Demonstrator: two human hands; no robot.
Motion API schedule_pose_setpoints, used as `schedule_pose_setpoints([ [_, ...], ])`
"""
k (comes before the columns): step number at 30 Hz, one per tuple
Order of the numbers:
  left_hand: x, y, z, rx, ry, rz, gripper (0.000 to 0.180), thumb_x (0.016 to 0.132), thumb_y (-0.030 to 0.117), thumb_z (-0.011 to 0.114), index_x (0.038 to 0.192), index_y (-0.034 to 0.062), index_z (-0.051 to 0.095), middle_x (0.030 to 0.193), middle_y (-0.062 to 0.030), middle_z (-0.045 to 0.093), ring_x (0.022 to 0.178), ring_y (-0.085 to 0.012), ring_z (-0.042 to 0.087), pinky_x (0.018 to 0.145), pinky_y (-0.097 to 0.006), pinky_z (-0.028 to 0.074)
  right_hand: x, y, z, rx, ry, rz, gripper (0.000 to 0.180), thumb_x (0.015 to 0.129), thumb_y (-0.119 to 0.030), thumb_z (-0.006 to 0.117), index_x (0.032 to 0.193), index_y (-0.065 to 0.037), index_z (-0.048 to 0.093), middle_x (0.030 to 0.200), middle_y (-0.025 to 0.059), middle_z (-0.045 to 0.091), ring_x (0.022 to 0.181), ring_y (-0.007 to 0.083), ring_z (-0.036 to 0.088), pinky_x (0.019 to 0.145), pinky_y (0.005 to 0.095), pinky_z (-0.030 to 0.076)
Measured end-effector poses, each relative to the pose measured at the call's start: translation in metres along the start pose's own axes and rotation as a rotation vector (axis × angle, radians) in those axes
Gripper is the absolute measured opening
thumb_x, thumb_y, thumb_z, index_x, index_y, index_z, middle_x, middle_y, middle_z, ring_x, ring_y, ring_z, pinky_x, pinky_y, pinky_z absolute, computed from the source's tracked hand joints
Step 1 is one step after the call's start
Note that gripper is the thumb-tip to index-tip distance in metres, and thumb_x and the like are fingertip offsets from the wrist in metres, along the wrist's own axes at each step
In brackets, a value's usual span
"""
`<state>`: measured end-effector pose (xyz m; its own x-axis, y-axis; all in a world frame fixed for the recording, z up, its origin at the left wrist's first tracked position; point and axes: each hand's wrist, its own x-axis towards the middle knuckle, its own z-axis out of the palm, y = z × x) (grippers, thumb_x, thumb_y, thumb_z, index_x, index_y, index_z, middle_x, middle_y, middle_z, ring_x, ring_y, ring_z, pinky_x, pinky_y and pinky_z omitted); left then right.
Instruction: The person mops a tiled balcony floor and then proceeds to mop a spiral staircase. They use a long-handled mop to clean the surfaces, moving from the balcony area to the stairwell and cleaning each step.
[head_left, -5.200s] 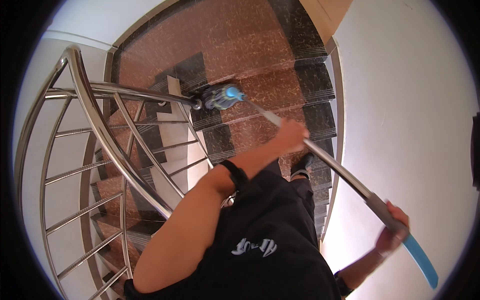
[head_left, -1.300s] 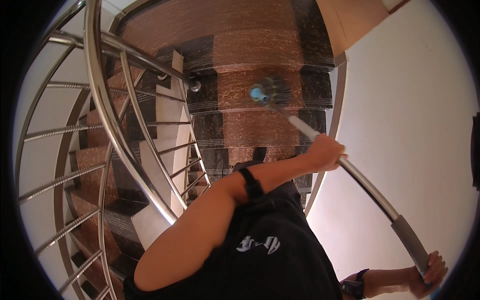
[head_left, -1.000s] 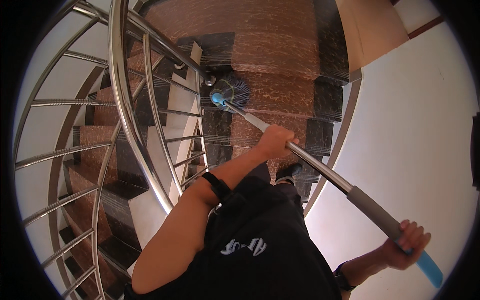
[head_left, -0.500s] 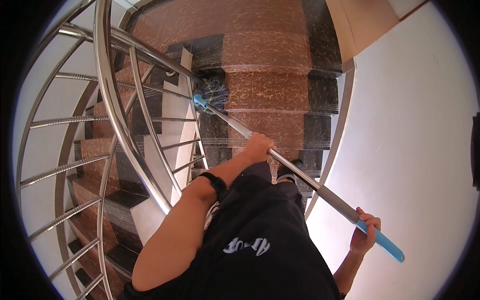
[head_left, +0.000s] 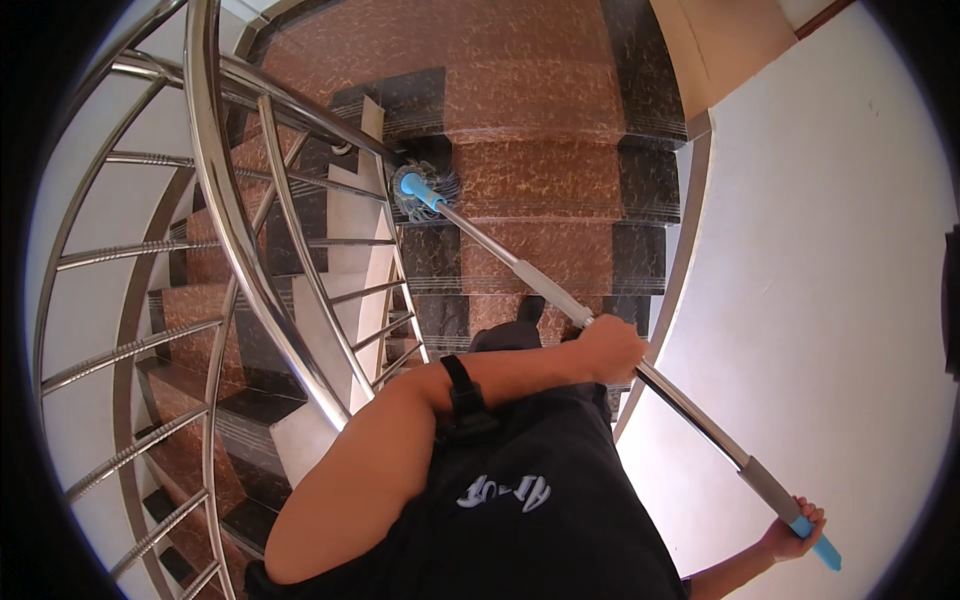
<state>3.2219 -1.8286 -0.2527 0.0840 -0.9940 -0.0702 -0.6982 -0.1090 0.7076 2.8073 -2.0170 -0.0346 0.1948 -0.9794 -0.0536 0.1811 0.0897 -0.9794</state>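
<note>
steel railing barring the left, open stair treads right of the mop head, white wall beyond

Working remotely, I look through a head-worn fisheye camera facing steeply down: black shirt close at the lower edge, mop head and stairs farther off above, straight lines bowing toward the dark rim.

Relative to centre, the mop head lies on a stair at 11 o'clock, beside the railing at 9 o'clock, its handle running toward 4 o'clock through the left hand, then the right hand, with the wall at 3 o'clock.
</note>
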Motion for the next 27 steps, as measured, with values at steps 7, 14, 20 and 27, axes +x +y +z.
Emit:
schedule_pose_setpoints([
  [7,0.009,0.019,0.005,-0.043,-0.110,0.109,0.022,0.070,0.028,0.074,0.077,0.0085,0.066,0.067,-0.0143,0.066,0.066,-0.0352,0.067,0.059,-0.047,0.052,-0.004,-0.025,-0.020,0.020,-0.029,-0.016,0.025,0.098,-0.024,0.047,0.080,-0.007,0.050,0.077,0.0064,0.053,0.085,0.0234,0.056,0.090,0.0417,0.045],
  [14,-0.020,-0.085,0.048,0.058,-0.198,-0.121,0.023,0.071,0.032,0.071,0.077,0.0099,0.069,0.073,-0.0153,0.068,0.073,-0.0368,0.068,0.067,-0.050,0.053,-0.023,0.071,0.041,-0.139,-0.056,0.207,0.024,0.095,-0.024,0.052,0.084,-0.003,0.058,0.086,0.0092,0.064,0.097,0.0271,0.064,0.105,0.0463,0.043],
  [20,-0.056,-0.162,0.033,0.127,-0.033,-0.125,0.014,0.062,0.023,0.073,0.068,0.0170,0.063,0.064,-0.0062,0.062,0.066,-0.0323,0.064,0.061,-0.046,0.047,-0.053,0.130,0.124,-0.127,-0.098,0.171,0.017,0.091,-0.020,0.053,0.084,-0.005,0.057,0.084,0.0110,0.065,0.089,0.0269,0.067,0.102,0.0509,0.045],
  [27,-0.064,-0.145,0.051,-0.010,0.190,-0.018,0.012,0.060,0.020,0.074,0.064,0.0174,0.063,0.060,-0.0046,0.061,0.058,-0.0305,0.061,0.055,-0.045,0.044,-0.049,0.104,0.121,-0.139,-0.263,0.137,0.013,0.088,-0.018,0.053,0.082,-0.006,0.054,0.082,0.0122,0.065,0.089,0.0251,0.067,0.097,0.0467,0.050],
])
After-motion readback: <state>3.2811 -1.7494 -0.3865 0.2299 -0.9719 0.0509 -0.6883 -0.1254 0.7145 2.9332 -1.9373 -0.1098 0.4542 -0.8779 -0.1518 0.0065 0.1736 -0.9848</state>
